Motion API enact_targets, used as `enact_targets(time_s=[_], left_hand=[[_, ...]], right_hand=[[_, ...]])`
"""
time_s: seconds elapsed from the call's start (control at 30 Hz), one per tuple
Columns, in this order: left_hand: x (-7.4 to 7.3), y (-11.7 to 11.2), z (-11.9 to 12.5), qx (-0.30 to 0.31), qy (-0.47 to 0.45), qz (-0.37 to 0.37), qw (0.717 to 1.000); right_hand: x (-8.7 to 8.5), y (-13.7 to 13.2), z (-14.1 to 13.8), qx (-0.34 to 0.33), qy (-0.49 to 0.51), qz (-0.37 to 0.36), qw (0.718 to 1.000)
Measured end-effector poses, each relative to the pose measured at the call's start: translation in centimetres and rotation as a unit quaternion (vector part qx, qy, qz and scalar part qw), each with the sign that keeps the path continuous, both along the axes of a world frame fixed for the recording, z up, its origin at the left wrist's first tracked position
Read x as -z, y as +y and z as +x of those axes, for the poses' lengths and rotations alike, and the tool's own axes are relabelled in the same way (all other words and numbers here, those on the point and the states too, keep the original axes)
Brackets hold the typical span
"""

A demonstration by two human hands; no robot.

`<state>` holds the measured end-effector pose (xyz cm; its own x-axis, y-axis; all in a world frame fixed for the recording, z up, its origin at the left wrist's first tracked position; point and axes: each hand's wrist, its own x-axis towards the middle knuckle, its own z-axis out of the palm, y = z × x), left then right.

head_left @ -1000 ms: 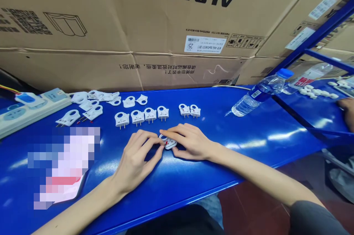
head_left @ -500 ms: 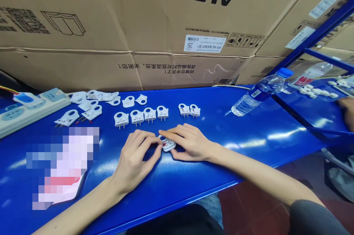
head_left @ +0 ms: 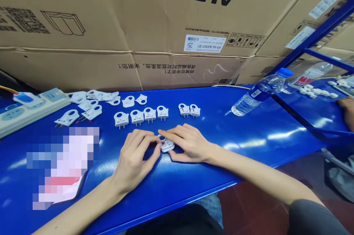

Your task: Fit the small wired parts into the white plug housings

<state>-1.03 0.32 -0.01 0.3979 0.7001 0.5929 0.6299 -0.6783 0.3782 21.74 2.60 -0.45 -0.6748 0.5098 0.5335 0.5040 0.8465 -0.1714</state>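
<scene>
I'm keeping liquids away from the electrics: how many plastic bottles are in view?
2: a blue-capped bottle on the blue table, and a red-labelled bottle farther right, partly hidden.

I was in what looked like a small assembly workshop: white pronged plugs [head_left: 150, 116] lined my blue bench [head_left: 235, 135], with printed cardboard boxes [head_left: 155, 25] behind.

"AUX" stands upside down on the cardboard box [head_left: 155, 25] before you.
Beside it you can read 奥克斯, also inverted; the white label [head_left: 205, 43] shows you "25" and a line beginning "KFR"; the lower printed sentence [head_left: 156, 66] ends with 谢谢您!. The red lettering [head_left: 304, 79] on the far bottle [head_left: 322, 68] is too unclear for you to read.
</scene>
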Motion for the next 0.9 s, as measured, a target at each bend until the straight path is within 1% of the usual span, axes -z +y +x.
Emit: enact_targets(time_s=[0.23,0.43,0.57,0.7,0.8,0.9], left_hand=[[-0.2,-0.2,0.2,-0.008,0.036,0.033,0.999],[-0.1,-0.1,0.2,-0.009,0.034,0.020,0.999],[0.0,-0.1,0.2,-0.007,0.039,0.033,0.999],[0.0,-0.2,0.3,-0.006,0.050,0.047,0.998],[0.0,-0.1,0.2,-0.012,0.045,0.023,0.999],[0.1,0.0,0.2,-0.026,0.041,-0.002,0.999]], right_hand=[[0.0,-0.1,-0.2,0.005,0.036,-0.012,0.999],[0.2,-0.1,-0.1,0.013,0.043,-0.025,0.999],[0.1,-0.1,-0.1,0.023,0.046,-0.031,0.998],[-0.1,0.2,0.1,0.051,0.052,-0.060,0.996],[-0.2,0.8,0.6,0.072,0.061,-0.089,0.992],[-0.1,1.7,1.3,0.107,0.058,-0.094,0.988]])
